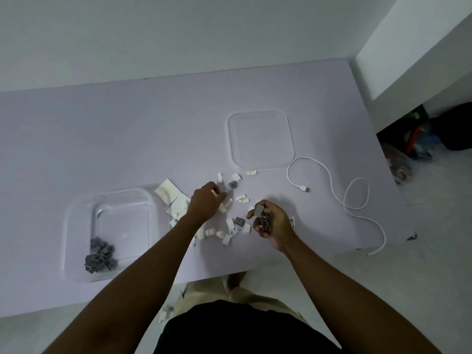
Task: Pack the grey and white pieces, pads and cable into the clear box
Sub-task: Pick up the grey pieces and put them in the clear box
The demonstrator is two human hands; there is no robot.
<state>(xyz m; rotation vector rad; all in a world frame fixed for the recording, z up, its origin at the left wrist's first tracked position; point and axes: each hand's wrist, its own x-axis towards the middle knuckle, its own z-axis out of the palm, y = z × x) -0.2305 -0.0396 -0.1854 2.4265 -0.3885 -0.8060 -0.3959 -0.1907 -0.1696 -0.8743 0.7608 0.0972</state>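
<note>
Just now the left hand is stretched over the scattered white pieces in the middle of the bench. It is knuckles up, its grip closed on one white piece, of which only a sliver shows by the forefinger. At four o'clock from it is the right hand, its grip curled round a bunch of grey pieces, the top one pinched between thumb and forefinger.

The clear box stands open at eight o'clock on the bench, with a grey heap of the same pieces in its seven o'clock corner. The pads, white squares, lie just beside the box at its two o'clock, between it and the left hand. The lid lies flat at one o'clock, well apart from the box. The cable loops at three o'clock, one end hanging over the bench's near right edge.
</note>
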